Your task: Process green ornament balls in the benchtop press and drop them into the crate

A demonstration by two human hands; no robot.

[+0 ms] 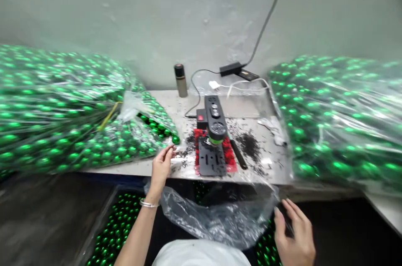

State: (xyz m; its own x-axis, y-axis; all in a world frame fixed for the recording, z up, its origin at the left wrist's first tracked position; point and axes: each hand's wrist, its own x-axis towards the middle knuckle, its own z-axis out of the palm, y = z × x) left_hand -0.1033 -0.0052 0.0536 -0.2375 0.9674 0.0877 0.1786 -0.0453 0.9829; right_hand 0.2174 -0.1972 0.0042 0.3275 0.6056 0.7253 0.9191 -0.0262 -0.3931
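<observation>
My left hand (162, 164) reaches to the front of the table, thumb and fingers drawn together. Just beyond its fingertips is a shiny green ball (176, 140), at the end of a row of such balls by an open bag mouth; whether the fingers touch it cannot be told. My right hand (294, 232) is low at the right, thumb and fingers apart, beside the edge of a clear plastic sheet (216, 220) that hangs across my lap. Between the hands, on the table, stands a small black machine (215, 119) with a slotted black plate (212, 161) over a red mat (231, 159).
Large clear bags of green balls fill the left (63, 111) and right (339, 119). Behind the machine are a bottle (181, 81), a black power adapter (231, 68) and cables. A dark-handled tool (238, 155) lies beside small black bits (248, 145). More green balls (117, 224) are below the table.
</observation>
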